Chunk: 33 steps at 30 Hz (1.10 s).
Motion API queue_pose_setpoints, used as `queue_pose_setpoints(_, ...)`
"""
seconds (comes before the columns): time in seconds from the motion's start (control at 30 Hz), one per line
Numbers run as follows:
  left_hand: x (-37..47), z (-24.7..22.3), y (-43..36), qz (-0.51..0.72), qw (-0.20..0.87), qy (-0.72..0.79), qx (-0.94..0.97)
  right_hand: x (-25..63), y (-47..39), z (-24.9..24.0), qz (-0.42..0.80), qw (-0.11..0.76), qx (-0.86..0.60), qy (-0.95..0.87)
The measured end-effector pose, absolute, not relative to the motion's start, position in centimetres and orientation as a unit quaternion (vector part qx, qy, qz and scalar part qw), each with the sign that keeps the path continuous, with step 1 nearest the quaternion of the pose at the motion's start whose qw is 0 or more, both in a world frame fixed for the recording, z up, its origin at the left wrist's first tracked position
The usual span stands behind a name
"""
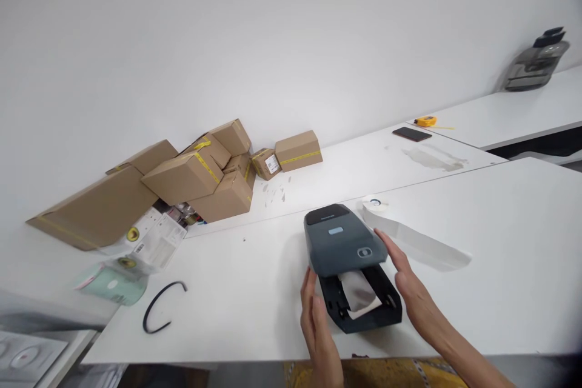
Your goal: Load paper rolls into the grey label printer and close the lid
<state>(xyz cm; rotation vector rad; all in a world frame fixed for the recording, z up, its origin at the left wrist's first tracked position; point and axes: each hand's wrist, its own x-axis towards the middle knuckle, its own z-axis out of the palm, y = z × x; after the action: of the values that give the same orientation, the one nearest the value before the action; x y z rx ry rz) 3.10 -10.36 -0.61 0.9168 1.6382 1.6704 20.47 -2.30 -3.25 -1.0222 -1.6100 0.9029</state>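
A dark grey label printer [344, 241] sits at the front of the white table, its lid partly raised at the near end. Inside the black base [374, 322], whitish label paper [359, 292] shows under the lid. My left hand [318, 330] presses along the printer's left side, fingers stretched up to the lid's edge. On the opposite side, my right hand [409, 282] has its fingers on the lid's right edge, so the printer is held between both hands. Right behind it lies a roll of white label paper [386, 209] with a strip unrolled to the right.
Cardboard boxes [182, 177] are piled at the back left. A black curved strip [150, 309] and a mint green pouch [113, 285] lie on the left. Farther right are a phone [411, 134], a yellow tape measure [425, 122] and a large grey bottle [534, 63].
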Motion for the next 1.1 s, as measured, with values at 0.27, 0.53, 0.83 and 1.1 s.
queue_pose_setpoints(0.27, 0.0, 0.9, -1.9, 0.515, 0.249, 0.683, 0.453, 16.3, 7.3, 3.6, 0.289, 0.528, -0.398, -0.693)
queue_pose_setpoints(0.53, 0.6, 0.4, 0.4, 0.408, 0.248, 0.736, 0.48, 14.0, 14.9, 5.8, 0.224, 0.504, -0.429, -0.716)
queue_pose_setpoints(0.83, 0.7, -0.5, 0.4, 0.401, 0.209, 0.749, 0.484, 17.6, 7.9, 3.4, 0.111, 0.405, -0.437, -0.795)
queue_pose_setpoints(1.1, 0.7, -0.3, 0.2, 0.408, 0.206, 0.75, 0.478, 13.9, 8.2, 0.0, 0.049, 0.082, -0.275, -0.957)
